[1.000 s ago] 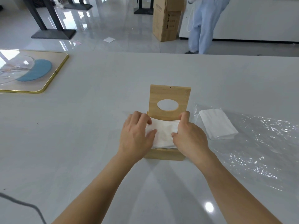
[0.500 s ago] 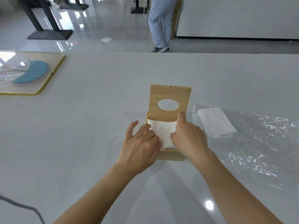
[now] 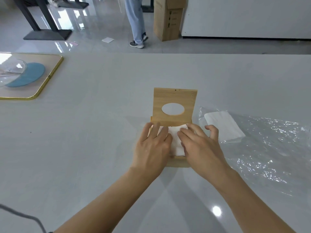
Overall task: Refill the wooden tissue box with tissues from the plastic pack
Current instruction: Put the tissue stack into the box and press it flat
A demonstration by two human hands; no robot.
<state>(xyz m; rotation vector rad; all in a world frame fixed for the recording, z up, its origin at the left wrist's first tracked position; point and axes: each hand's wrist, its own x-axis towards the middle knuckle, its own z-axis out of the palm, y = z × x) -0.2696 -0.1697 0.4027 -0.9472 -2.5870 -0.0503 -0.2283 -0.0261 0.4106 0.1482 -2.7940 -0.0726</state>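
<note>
The wooden tissue box (image 3: 176, 163) sits mid-table with its lid (image 3: 175, 98) standing upright; the lid has an oval hole. White tissues (image 3: 175, 140) lie inside the box. My left hand (image 3: 152, 145) rests flat on the left side of the tissues, fingers spread. My right hand (image 3: 199, 144) lies flat on their right side, with its thumb out past the box's right wall. Right of the box, a second tissue stack (image 3: 223, 125) lies inside the clear plastic pack (image 3: 269, 148).
A gold-rimmed tray (image 3: 48, 76) with a glass bowl and a blue plate sits at the far left. A grey cable (image 3: 21, 216) crosses the near left corner. Beyond the table stand a person (image 3: 136, 22), a cardboard box (image 3: 168, 19) and black table legs.
Both hands have flattened onto the tissues in the box, fingers now spread instead of pinching the stack. The person behind has walked left, then partly back.
</note>
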